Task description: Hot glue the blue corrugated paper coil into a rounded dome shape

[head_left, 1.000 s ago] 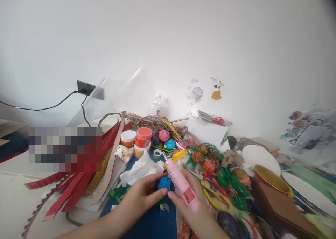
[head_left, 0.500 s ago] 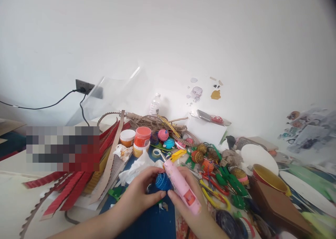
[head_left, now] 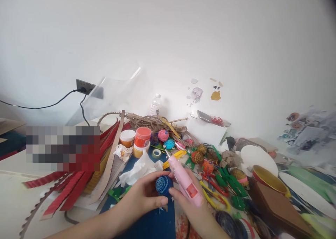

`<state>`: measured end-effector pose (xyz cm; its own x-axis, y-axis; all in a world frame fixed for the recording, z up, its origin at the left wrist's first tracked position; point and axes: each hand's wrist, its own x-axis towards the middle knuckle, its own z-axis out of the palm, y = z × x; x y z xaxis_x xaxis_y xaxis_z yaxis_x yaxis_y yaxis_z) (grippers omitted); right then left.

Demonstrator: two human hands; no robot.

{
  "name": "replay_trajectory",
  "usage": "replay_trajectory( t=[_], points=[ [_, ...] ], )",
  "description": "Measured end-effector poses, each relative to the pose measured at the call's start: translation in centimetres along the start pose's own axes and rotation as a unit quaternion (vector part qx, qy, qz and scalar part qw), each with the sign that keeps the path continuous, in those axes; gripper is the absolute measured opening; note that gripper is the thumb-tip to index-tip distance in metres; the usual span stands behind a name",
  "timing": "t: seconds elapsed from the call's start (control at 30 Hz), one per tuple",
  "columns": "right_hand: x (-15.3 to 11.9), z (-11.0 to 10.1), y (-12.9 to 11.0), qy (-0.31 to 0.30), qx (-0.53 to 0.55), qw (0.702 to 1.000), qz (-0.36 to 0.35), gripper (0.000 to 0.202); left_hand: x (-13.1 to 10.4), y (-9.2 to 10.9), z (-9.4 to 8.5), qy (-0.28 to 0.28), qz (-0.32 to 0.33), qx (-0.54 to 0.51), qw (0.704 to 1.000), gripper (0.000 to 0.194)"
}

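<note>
A small blue ball of coiled, ridged strip (head_left: 163,185) is held between my two hands. My left hand (head_left: 143,193) has its fingers behind the ball's left side and its thumb below it. My right hand (head_left: 187,193) touches the ball's right side with thumb and fingertips. A pink glue gun (head_left: 184,180) rests along the right hand, its metal tip pointing up and left, away from the ball. The fingers behind the ball and gun are partly hidden.
White tissue (head_left: 140,169), a tape roll (head_left: 156,153) and paint jars (head_left: 142,137) stand beyond my hands. Red corrugated strips (head_left: 76,190) lie left. Scissors (head_left: 214,197), coiled balls and a brown box (head_left: 280,211) crowd the right. A blue mat (head_left: 149,225) is underneath.
The ball has turned, showing its coiled face, and sits slightly higher. The glue gun has shifted right, its tip farther from the ball. My right hand has moved slightly right.
</note>
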<state>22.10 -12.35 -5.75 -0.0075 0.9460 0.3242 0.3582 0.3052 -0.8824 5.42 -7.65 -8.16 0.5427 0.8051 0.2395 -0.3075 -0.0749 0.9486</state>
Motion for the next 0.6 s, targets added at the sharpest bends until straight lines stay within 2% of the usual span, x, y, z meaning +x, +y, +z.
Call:
replay_trajectory(
  t=[0.07,0.17,0.23,0.3,0.4,0.6],
  points=[
    [0.0,0.0,0.1,0.004,-0.002,1.0,-0.003,0.027,-0.1,0.4,0.2,0.004,-0.023,0.03,0.999,0.05],
    [0.0,0.0,0.0,0.017,-0.009,1.0,-0.019,0.029,-0.4,1.0,0.3,0.062,-0.034,0.15,0.986,0.047],
    [0.0,0.1,-0.1,0.015,-0.01,0.999,-0.033,0.031,-0.6,1.3,0.4,0.086,-0.023,0.241,0.966,0.043],
    [-0.1,0.1,-0.3,0.009,-0.014,0.999,-0.05,0.033,-0.7,1.3,0.5,0.078,0.006,0.295,0.952,0.038],
    [-0.1,0.2,-0.6,-0.004,-0.033,0.998,-0.06,0.032,-0.8,1.2,0.8,0.054,0.054,0.306,0.949,0.036],
    [-0.2,0.2,-0.9,-0.034,-0.06,0.995,-0.073,0.031,-0.6,1.0,0.8,0.042,0.009,0.291,0.956,0.034]
  ],
)
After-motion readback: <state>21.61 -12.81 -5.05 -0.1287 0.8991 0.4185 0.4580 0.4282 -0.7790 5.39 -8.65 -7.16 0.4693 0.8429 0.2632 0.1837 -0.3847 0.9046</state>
